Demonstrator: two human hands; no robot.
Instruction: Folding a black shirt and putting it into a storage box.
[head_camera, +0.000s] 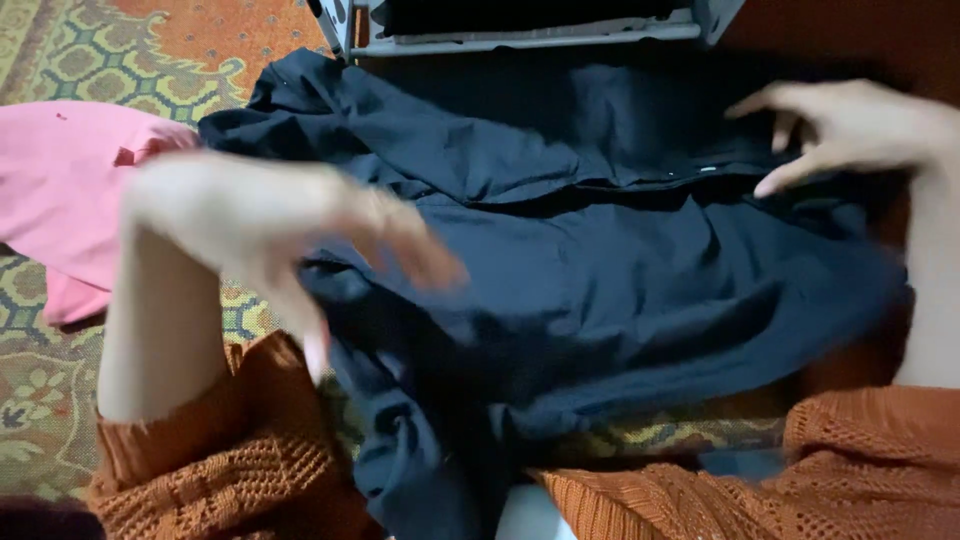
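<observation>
Dark navy shirt (600, 270) lies spread on patterned carpet (60, 60); right hand (850, 130) presses its placket with fingers spread, left hand (270, 225) blurred, open, holding nothing: loose lower folds risk bunching

Dark navy shirt (600, 280), plain, no pattern, tiny pale button near its placket. Left of shirt: pink cloth (60, 190), plain. Under shirt: carpet (150, 50) w/ orange, green, yellow floral pattern. Below shirt: rust-orange knit sleeves (230, 470), openwork texture. Above shirt: grey shelf edge (520, 38).
</observation>
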